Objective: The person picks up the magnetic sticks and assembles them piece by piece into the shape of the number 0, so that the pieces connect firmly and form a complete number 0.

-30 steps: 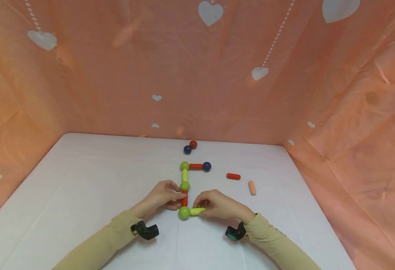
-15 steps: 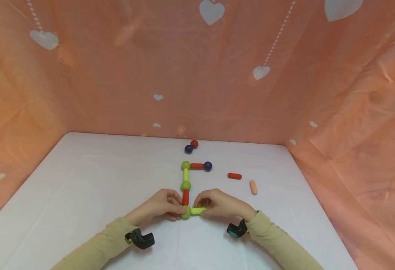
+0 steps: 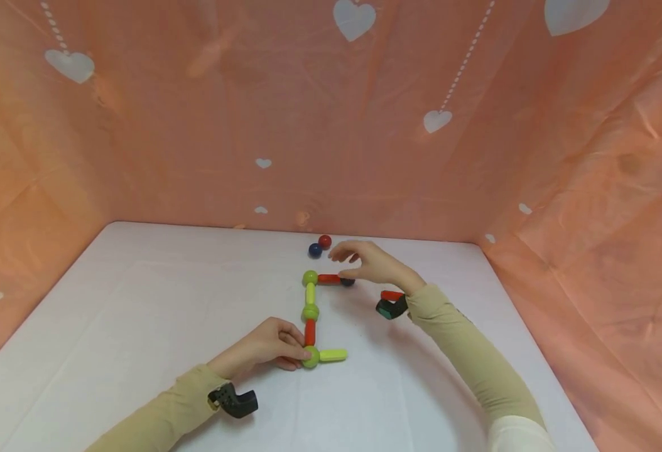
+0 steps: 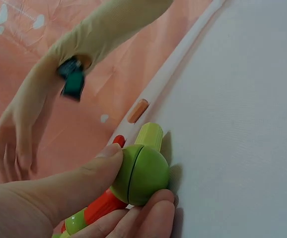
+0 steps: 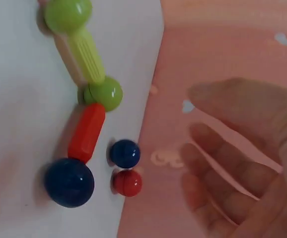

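Note:
My left hand (image 3: 269,344) pinches the near green ball (image 4: 146,173) between thumb and fingers. From that ball a yellow-green rod (image 3: 333,355) sticks out to the right, and a red rod (image 3: 309,333) leads away to a middle green ball (image 3: 310,312). Beyond it a second yellow-green rod (image 3: 310,293) joins a far green ball (image 3: 310,278), then a red rod (image 3: 328,279) ends in a dark blue ball (image 5: 69,182). Above that blue ball hovers my right hand (image 3: 373,262), fingers loosely bent and holding nothing. A loose blue ball (image 3: 315,250) and red ball (image 3: 325,242) lie just beyond.
A loose red rod (image 3: 390,295) lies on the white table (image 3: 139,301), partly covered by the right wrist camera in the head view. An orange rod (image 4: 138,111) shows in the left wrist view. Pink cloth (image 3: 308,125) with white hearts hangs behind the table.
My right hand has let go of the near yellow-green rod and moved away toward the loose balls. My left hand has slid from the red rod to the near green ball.

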